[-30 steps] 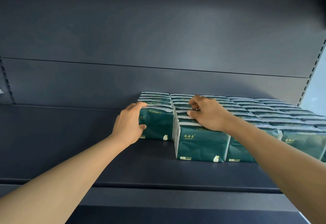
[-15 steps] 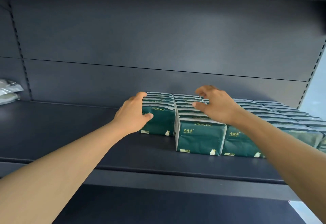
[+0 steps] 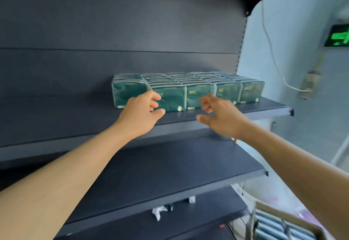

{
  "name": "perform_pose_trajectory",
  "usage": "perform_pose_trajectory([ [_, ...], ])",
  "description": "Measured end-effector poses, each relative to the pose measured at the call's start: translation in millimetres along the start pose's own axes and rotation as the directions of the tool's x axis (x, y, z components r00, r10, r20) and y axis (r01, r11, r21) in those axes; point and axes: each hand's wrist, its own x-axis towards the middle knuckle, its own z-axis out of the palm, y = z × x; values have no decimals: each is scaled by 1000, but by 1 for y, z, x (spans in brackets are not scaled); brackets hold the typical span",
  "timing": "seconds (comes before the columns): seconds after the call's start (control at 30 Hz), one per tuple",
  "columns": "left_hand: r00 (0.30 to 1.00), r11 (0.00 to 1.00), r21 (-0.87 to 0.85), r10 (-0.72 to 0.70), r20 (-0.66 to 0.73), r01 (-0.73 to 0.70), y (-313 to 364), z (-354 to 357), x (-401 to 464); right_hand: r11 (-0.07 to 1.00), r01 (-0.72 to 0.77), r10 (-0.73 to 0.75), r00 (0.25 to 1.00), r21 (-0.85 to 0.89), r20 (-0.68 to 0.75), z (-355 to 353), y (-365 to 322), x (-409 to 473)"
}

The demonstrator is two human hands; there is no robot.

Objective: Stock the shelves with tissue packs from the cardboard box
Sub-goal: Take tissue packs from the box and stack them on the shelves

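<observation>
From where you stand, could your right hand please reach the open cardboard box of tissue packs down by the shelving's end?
Probably yes. The right hand is open, holds nothing, and hangs in front of the dark shelf; nothing stands between it and the cardboard box lower right, though it sits well below.

Tissue packs (image 3: 200, 93) on dark shelf (image 3: 56, 118)

We saw glossy green plastic-wrapped tissue packs (image 3: 200, 94) on a smooth matt dark-grey metal shelf (image 3: 56, 118); brown cardboard box (image 3: 283, 217) looked matt.
</observation>
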Motion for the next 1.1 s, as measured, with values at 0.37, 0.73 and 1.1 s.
perform_pose_trajectory([
  [0.37, 914, 995, -76, 87, 396, -62, 71, 138, -62, 942, -313, 324, 942, -117, 90, 4, 102, -157],
  [0.73, 769, 1000, -30, 12, 639, 9, 143, 349, -93, 821, -562, 570, 799, -99, 192, 11, 287, -266],
  [1.1, 614, 973, 179, -230, 755, 144, 114, 531, -134, 672, -734, 692, 573, -101, 439, 87, 439, -346],
])
